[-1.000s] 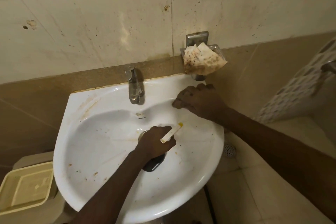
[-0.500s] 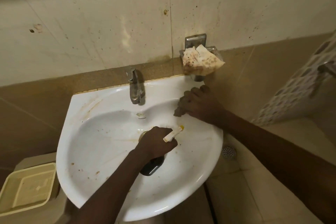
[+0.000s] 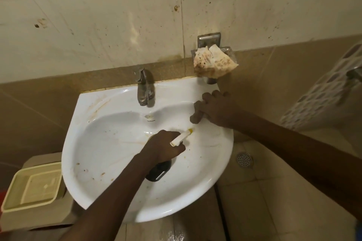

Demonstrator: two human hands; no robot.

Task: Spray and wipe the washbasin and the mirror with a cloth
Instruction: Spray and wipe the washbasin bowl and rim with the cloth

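A white washbasin (image 3: 109, 143) with brown stains on its left rim and specks in the bowl fills the middle of the view. My left hand (image 3: 164, 146) is over the bowl, gripping a dark spray bottle (image 3: 158, 171) whose white and yellow nozzle (image 3: 181, 138) points to the right. My right hand (image 3: 217, 108) presses a small brown cloth (image 3: 195, 114) on the basin's right rear rim. The mirror is out of view.
A metal tap (image 3: 144, 90) stands at the back of the basin. A wall soap holder with a stained paper wrapper (image 3: 213, 61) hangs above the right rim. A cream plastic box (image 3: 33, 186) sits to the left, a floor drain (image 3: 243, 159) and a patterned basket (image 3: 323, 88) to the right.
My right hand with the cloth has slid along the rim from near the middle toward the right rear corner. My left hand with the bottle has stayed over the bowl.
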